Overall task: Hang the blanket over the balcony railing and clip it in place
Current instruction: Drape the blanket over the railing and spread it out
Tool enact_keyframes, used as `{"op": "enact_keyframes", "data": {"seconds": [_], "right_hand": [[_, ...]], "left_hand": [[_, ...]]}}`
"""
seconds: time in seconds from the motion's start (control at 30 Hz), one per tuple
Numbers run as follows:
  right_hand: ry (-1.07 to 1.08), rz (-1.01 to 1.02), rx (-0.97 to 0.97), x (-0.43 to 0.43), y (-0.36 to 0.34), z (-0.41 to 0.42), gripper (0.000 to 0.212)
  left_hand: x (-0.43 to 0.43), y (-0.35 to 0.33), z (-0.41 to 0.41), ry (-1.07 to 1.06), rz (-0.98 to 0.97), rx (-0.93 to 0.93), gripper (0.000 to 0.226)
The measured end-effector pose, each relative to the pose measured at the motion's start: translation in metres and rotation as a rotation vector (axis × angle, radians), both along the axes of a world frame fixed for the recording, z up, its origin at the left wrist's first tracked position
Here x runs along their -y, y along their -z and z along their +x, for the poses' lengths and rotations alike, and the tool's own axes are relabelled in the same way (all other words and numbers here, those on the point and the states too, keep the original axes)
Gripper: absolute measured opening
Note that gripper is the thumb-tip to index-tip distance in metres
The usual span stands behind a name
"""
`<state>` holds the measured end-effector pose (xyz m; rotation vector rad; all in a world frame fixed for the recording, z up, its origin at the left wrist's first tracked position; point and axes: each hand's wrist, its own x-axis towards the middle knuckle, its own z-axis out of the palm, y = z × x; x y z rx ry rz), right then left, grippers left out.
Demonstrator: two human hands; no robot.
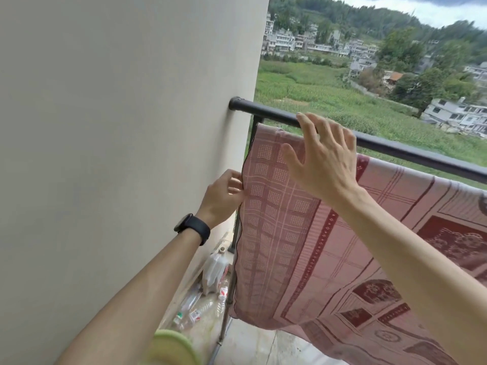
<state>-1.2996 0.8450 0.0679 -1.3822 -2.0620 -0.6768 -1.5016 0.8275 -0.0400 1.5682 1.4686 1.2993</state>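
Pinching the dark side edge of the blanket (290, 246) with the left fingers (234, 180), about halfway down the cloth. Spreading the right fingers (308, 125) wide, holding nothing, tips reaching up to the top bar of the railing (395, 147). Not being able to tell whether touching the bar or the cloth. Hovering the left hand (224, 196) close beside the wall (118, 127), with a black watch (193, 229) sitting on that wrist. Holding the right hand (324, 164) up in front of the blanket's top edge.

Hanging down on the balcony side, just under the top bar, from near the wall and off to the right. Not being able to tell what the top edge is folded over. Sagging and lifting a little at the bottom corner, above the floor (253, 343).

Looking thin, soft and light, probably floppy like a bed sheet. Probably sliding easily on the smooth round bar and puffing up in any wind. Probably not tearing with gentle pulling. Best taking hold at the stitched side edge for tugging flat. Also good taking hold along the top, where the cloth meets the bar, for pressing down and clipping. Not seeing any clip anywhere.

Lying on the floor by the wall, some plastic bottles (210, 285). Showing at the very bottom, something blurry and green (174, 346), too fuzzy for naming.
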Motion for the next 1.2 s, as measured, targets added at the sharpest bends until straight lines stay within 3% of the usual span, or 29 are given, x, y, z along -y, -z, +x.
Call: {"op": "enact_keyframes", "data": {"seconds": [0.1, 0.27, 0.47, 0.83, 0.93, 1.07, 1.2], "right_hand": [[0.038, -0.044, 0.051, -0.003, 0.002, -0.002, 0.046], [-0.016, 0.001, -0.022, -0.001, 0.001, -0.007, 0.042], [-0.069, -0.169, -0.113, -0.016, -0.025, -0.031, 0.041], [-0.214, -0.110, -0.209, -0.018, -0.018, -0.041, 0.029], [-0.223, -0.094, -0.232, -0.017, -0.017, -0.039, 0.028], [-0.218, -0.052, -0.205, -0.017, -0.013, -0.037, 0.029], [-0.198, -0.088, -0.207, -0.018, -0.013, -0.049, 0.028]], "left_hand": [[-0.009, -0.027, 0.004, 0.043, 0.047, 0.098, 0.022], [-0.008, -0.027, 0.002, -0.003, 0.090, 0.180, 0.018], [0.001, -0.018, -0.014, -0.099, 0.112, 0.101, 0.020], [-0.008, 0.007, -0.007, -0.166, 0.083, 0.094, 0.018], [-0.004, 0.024, 0.007, -0.070, -0.007, 0.148, 0.020], [0.009, 0.078, 0.003, -0.007, -0.208, 0.061, 0.013], [0.013, 0.078, -0.024, -0.148, -0.160, -0.091, 0.014]]}}
